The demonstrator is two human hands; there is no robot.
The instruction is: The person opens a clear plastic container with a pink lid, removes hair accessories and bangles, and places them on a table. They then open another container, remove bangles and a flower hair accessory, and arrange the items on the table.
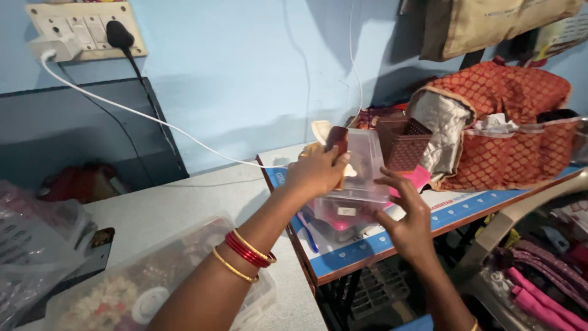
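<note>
Left hand fingers clamped on maroon piece atop clear plastic box; right hand fingers apart, steadying box side; step: handling box top; next needs firm brace

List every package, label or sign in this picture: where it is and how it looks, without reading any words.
Clear plastic box: on the blue-edged table, between left hand and right hand; small pale label on its front.
Clear lidded container: lower left, on the grey surface.
Plastic bags: far left, crinkled, translucent.
Tan hanging bag: top right, dark print.
</note>
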